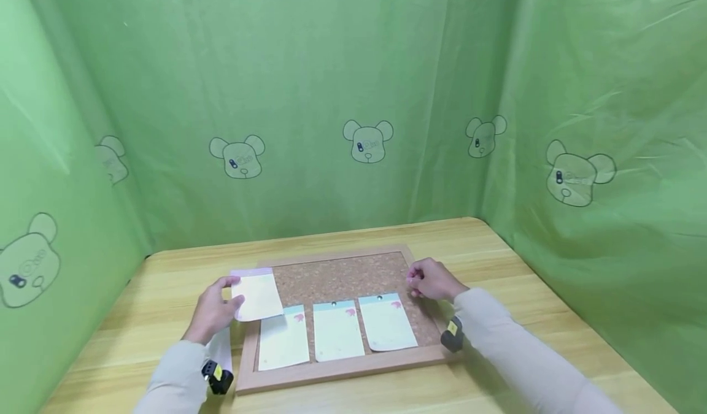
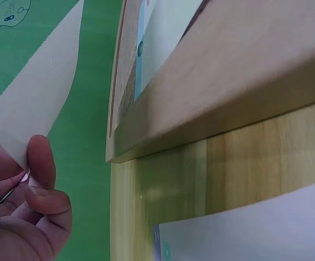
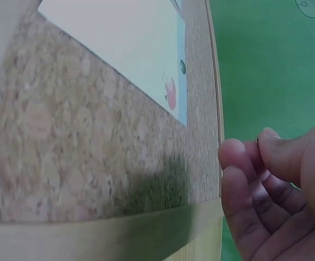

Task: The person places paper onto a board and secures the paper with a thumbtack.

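My left hand (image 1: 216, 306) pinches a white note sheet (image 1: 257, 296) with a lilac top strip between thumb and fingers. The sheet is raised over the left side of a cork board (image 1: 342, 276), and its lower corner overlaps a pinned sheet in the head view. Near the board's right frame, my right hand (image 1: 433, 281) has thumb and forefinger pinched together on a tiny pin (image 3: 257, 140), mostly hidden by the fingertips. Three blue-topped sheets lie in a row on the cork: left (image 1: 284, 340), middle (image 1: 338, 334) and right (image 1: 388, 325). Dark round tacks show on the middle and right ones.
A wooden frame (image 1: 331, 374) edges the board, which lies on a light wood table (image 1: 552, 352). Another white sheet (image 2: 255, 234) lies on the table left of the board. Green curtains (image 1: 309, 95) with bear prints surround the table's back and sides.
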`<state>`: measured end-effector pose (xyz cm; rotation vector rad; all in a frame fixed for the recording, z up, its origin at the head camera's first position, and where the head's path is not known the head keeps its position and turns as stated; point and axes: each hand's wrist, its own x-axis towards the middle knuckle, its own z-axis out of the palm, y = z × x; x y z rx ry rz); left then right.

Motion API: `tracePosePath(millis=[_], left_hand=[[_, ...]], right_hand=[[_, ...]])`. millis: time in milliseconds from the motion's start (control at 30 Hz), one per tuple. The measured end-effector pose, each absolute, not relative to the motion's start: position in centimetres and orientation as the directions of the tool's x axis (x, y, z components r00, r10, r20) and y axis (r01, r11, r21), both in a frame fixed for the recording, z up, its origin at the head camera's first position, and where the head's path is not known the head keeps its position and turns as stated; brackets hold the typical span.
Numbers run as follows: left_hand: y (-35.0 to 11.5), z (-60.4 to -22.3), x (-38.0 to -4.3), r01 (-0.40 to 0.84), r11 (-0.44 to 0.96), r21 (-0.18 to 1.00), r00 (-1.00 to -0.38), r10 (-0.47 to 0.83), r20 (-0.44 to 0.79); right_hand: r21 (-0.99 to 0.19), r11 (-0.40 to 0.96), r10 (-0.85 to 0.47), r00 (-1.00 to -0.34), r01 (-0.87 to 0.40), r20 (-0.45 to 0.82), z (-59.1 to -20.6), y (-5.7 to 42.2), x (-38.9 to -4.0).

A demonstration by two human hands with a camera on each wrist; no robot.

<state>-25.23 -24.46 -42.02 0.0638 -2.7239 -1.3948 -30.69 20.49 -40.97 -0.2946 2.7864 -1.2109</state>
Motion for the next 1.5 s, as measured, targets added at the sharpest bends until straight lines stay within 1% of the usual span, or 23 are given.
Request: tracePosePath(millis=[300,500,733,1000,1200,1500], left_hand=[[-23.8,-42.2,-25.7,0.011,0.612,0.791,-0.996,-0.061,0.061],[-23.6,-42.1,-26.1,0.039,0.621,0.783,-0.995,-0.045,0.085],[-23.3,-42.1,-26.4,0.055,0.627,0.777,-0.994,-0.035,0.099],[-23.3,-42.0,-26.6,0.047,0.616,0.786,-0.995,-0.041,0.092],[-23.2,-41.9,-26.6,0.031,0.607,0.794,-0.998,-0.029,0.06],[-23.0,-42.0,-27.2,0.005,0.584,0.811,-0.999,-0.024,0.023]], right_hand=[[-0.737,0.657,-0.226,-0.974,-0.159,0.009,-41.2,19.9,-30.9],[-0.734,0.654,-0.242,-0.97,-0.183,0.026,-41.1,19.5,-31.1],[-0.736,0.656,-0.236,-0.972,-0.167,0.01,-41.1,19.1,-31.2],[-0.742,0.654,-0.223,-0.975,-0.147,-0.003,-41.5,18.8,-31.2],[-0.745,0.657,-0.199,-0.98,-0.115,-0.024,-42.1,18.6,-31.3],[-0.732,0.659,-0.235,-0.972,-0.17,0.014,-42.3,17.7,-31.5]])
